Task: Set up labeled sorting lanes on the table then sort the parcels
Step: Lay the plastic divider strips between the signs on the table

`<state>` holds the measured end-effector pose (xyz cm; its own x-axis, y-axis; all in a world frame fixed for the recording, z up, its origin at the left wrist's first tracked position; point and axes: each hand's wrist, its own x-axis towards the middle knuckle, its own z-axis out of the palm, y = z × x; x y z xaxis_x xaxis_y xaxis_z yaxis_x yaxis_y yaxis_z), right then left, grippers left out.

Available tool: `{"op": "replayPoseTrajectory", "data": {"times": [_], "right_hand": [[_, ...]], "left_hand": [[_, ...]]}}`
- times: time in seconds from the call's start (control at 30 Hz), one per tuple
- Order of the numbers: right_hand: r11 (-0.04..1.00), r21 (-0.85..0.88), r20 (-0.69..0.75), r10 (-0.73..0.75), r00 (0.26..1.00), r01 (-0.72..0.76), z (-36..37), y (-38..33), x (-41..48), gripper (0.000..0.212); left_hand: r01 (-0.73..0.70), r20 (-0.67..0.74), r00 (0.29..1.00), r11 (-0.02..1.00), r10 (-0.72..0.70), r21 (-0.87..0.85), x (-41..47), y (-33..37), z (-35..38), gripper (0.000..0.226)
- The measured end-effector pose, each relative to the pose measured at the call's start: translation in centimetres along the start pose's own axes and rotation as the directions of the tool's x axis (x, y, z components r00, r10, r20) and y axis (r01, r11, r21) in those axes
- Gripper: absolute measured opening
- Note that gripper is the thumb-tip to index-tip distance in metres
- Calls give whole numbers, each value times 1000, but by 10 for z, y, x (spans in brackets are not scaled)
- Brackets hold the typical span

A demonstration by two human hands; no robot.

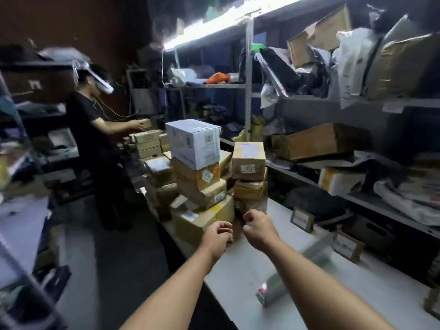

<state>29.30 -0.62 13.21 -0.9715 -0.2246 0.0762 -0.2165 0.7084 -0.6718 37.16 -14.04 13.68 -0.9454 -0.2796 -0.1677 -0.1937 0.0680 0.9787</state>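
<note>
Just beyond the hands, stacked parcels (200,182) sit on the table (381,287). Side by side, left hand (217,236) and right hand (259,225) have fingers curled, holding nothing.

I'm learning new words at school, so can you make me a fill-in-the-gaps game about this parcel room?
1. The box on top of the tallest stack is ____, not brown.
2. The other person wears a ____ shirt.
3. The left hand and right hand have ____ fingers, not straight ones.
4. The two small cards stand on the ____.

Missing words: white; black; curled; table
</note>
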Motion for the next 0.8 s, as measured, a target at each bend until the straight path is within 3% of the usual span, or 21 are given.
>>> {"op": "replayPoseTrajectory", "data": {"times": [0.2, 0.43, 0.57, 0.7, 0.8], "right_hand": [[997, 71, 69, 10, 998, -15, 71, -60, 27, 33], [995, 72, 85, 69, 994, -75, 98, -74, 52, 36], [993, 95, 47, 70, 996, -74, 102, -70, 68, 30], [990, 139, -23, 17, 1000, -14, 86, -80, 90, 11], [982, 182, -93, -31, 995, 48, 64, -99, 107, 11]], "left_hand": [[9, -54, 999, 999, -7, 33, 13, -7, -86, 25], [37, -64, 997, 998, -34, 55, 38, -19, -121, 22], [35, -59, 998, 998, -32, 53, 53, -19, -122, 23], [30, -105, 994, 999, -27, 33, 76, -2, -123, 24], [-5, -129, 992, 1000, 5, 1, 90, 22, -124, 21]]}}
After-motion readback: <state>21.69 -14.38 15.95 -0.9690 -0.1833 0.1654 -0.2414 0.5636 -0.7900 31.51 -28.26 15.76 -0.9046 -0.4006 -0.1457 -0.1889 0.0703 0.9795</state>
